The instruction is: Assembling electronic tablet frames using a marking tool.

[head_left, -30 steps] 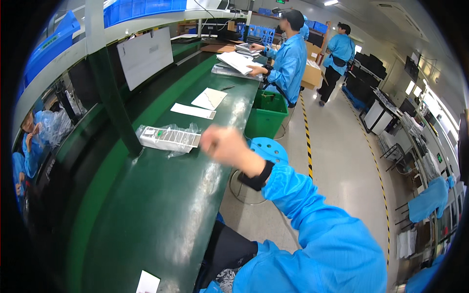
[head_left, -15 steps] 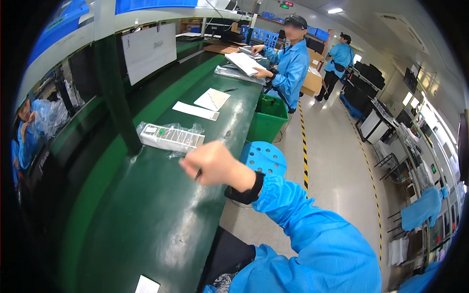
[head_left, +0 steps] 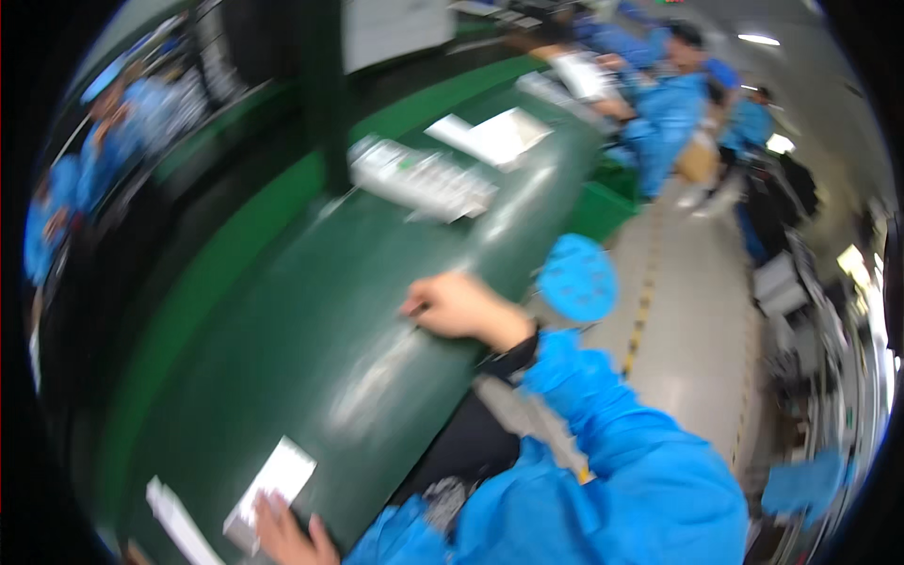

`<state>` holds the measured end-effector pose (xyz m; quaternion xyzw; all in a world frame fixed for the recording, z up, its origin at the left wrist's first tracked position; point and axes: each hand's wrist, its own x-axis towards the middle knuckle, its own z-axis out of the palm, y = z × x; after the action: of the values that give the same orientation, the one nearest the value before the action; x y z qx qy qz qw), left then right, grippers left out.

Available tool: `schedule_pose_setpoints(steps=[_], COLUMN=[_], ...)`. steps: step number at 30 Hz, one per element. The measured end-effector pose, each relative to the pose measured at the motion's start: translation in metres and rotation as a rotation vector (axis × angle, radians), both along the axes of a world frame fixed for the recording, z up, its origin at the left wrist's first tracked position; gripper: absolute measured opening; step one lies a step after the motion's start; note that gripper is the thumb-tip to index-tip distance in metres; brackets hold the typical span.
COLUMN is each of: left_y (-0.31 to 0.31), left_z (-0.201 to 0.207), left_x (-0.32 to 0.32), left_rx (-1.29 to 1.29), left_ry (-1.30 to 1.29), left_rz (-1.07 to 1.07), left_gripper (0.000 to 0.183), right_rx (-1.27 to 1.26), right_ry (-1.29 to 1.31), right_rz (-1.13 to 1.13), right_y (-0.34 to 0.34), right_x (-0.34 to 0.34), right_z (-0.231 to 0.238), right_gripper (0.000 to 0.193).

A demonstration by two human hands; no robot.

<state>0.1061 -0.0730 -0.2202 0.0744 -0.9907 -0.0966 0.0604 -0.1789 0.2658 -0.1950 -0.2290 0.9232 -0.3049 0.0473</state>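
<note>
The head view is smeared by motion. My left hand (head_left: 287, 535) lies with fingers apart over the near end of a white flat box or card (head_left: 287, 471) on the green bench (head_left: 282, 330). Above the bench's right side, my right hand (head_left: 461, 306) is closed; a small dark bit shows at its fingers, too blurred to name. Beyond it lies a plastic-wrapped pack (head_left: 419, 179) of pale items. Farther off are a white strip (head_left: 461, 139) and a white sheet (head_left: 513, 132). A long white piece (head_left: 179, 523) rests left of my left hand.
A dark post (head_left: 325, 94) stands at the bench's far side. Right of the bench are a blue round stool (head_left: 577, 276) and a green bin (head_left: 603, 207). A co-worker in blue (head_left: 669, 122) handles white packages at the bench's far end. Other people are farther off.
The view has swung left and down, so the bench items appear farther right. My left hand has come into view at the white box. My right hand stays closed.
</note>
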Motion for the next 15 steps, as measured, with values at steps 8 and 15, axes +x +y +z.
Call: schedule_pose_setpoints(steps=[8, 15], left_y=[0.012, 0.007], left_z=[0.016, 0.010], left_x=[-0.016, 0.002], left_rx=[0.034, 0.100], left_ry=[-0.100, 0.077], left_rz=[0.041, 0.071], left_gripper=[0.070, 0.069], right_rx=[-0.153, -0.215], right_ry=[0.020, 0.122], right_rz=[-0.110, -0.029], right_y=[0.029, 0.036], right_x=[-0.001, 0.003], right_z=[-0.018, -0.049], right_gripper=[0.017, 0.022])
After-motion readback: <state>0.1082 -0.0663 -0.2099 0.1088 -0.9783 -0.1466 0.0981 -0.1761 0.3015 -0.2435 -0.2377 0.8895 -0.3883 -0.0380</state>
